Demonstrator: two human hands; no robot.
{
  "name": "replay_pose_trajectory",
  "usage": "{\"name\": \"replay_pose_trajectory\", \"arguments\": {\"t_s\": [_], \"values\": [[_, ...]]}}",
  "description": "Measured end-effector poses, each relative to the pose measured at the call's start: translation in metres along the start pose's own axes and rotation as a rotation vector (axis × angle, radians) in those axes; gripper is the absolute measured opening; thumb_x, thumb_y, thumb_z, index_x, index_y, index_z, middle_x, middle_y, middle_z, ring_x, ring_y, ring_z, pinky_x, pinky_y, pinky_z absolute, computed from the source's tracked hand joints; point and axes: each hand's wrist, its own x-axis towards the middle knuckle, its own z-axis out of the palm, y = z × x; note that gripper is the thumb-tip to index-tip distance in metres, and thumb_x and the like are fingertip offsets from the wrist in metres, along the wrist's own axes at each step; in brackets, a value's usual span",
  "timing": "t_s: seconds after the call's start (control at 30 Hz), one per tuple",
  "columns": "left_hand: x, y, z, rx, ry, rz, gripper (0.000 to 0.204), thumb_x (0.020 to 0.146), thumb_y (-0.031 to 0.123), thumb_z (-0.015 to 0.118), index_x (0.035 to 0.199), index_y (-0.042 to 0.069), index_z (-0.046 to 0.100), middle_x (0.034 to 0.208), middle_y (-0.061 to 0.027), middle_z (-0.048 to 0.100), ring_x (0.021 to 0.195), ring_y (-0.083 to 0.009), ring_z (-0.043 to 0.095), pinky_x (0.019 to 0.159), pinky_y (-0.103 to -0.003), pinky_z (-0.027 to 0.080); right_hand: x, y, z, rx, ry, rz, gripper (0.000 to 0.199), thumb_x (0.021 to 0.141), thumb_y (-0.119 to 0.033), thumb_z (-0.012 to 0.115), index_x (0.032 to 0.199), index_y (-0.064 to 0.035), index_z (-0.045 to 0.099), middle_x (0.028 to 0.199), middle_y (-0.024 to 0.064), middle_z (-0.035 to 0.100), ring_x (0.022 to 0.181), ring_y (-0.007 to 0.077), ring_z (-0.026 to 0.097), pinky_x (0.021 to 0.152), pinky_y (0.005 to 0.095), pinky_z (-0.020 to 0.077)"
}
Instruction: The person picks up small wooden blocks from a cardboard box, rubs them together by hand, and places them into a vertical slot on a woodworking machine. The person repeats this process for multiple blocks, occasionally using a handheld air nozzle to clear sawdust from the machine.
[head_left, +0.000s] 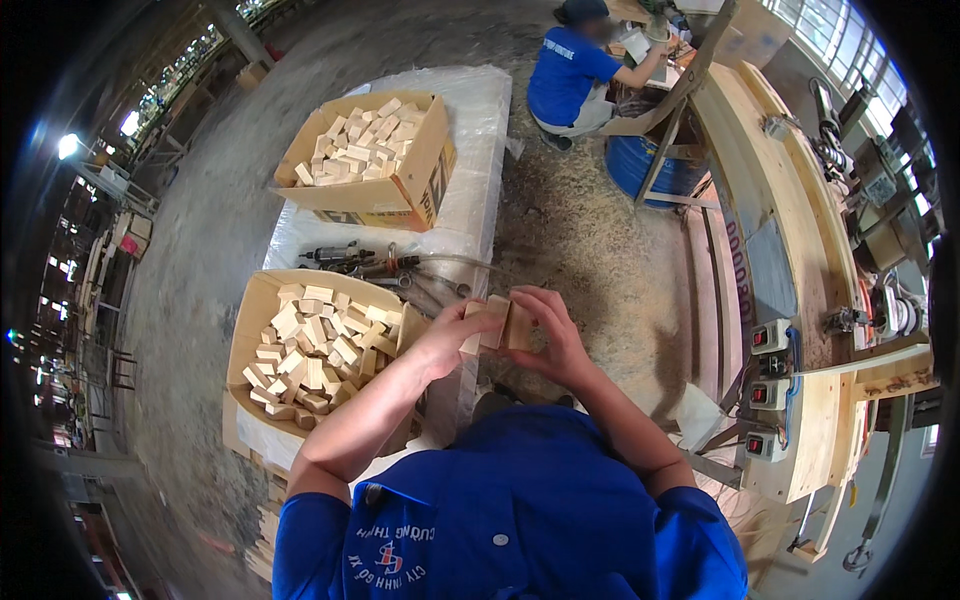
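Observation:
In front of my chest, my left hand point(447, 342) and my right hand point(556, 342) are close together around a few small pale wooden blocks point(494, 312). The fingers of my left hand wrap the blocks on the left side. My right hand grips a slightly darker wooden block point(518, 328) pressed up against them. Fingers hide parts of the blocks, so I cannot tell exactly how many there are. Beside my left forearm stands an open cardboard box point(243, 335) heaped with similar wooden blocks point(314, 345).
A second cardboard box point(428, 165) of blocks stands farther off on the plastic-covered table point(480, 130). Air tools point(340, 255) and a hose lie between the boxes. To the right runs a wooden workbench point(775, 235) with switch boxes point(768, 395). A co-worker point(565, 75) sits near a blue drum point(640, 172).

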Motion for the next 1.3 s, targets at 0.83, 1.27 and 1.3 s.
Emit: {"name": "replay_pose_trajectory", "arguments": {"t_s": [0.83, 1.27, 1.3], "values": [[-0.01, 0.006, -0.013, -0.397, -0.027, 0.01, 0.036, 0.092, 0.017, 0.051, 0.125, 0.019, 0.039, 0.108, -0.0085, 0.057, 0.088, -0.0255, 0.063, 0.067, -0.035, 0.056, -0.018, 0.03, 0.044, 1.624, 0.331, 0.715, 0.052, 0.088, -0.048, 0.051, 0.125, -0.0114, 0.045, 0.112, 0.0067, 0.057, 0.104, 0.0204, 0.055, 0.085, 0.0298, 0.0454], [-0.016, 0.005, -0.017, -0.294, 0.026, 0.011, 0.044, 0.085, 0.015, 0.062, 0.123, 0.013, 0.041, 0.106, -0.007, 0.057, 0.093, -0.0216, 0.06, 0.075, -0.039, 0.054, -0.009, 0.01, 0.041, 1.351, 0.247, 0.523, 0.074, 0.076, -0.022, 0.07, 0.137, -0.0071, 0.03, 0.125, 0.0098, 0.047, 0.116, 0.0239, 0.048, 0.095, 0.0357, 0.0397], [-0.016, 0.006, -0.016, -0.292, 0.022, 0.005, 0.045, 0.084, 0.015, 0.062, 0.124, 0.013, 0.04, 0.107, -0.0071, 0.057, 0.095, -0.0221, 0.06, 0.076, -0.039, 0.053, -0.01, 0.012, 0.039, 1.247, 0.223, 0.502, 0.073, 0.075, -0.019, 0.07, 0.136, -0.0062, 0.031, 0.125, 0.0096, 0.047, 0.115, 0.0235, 0.049, 0.095, 0.036, 0.0393]]}}
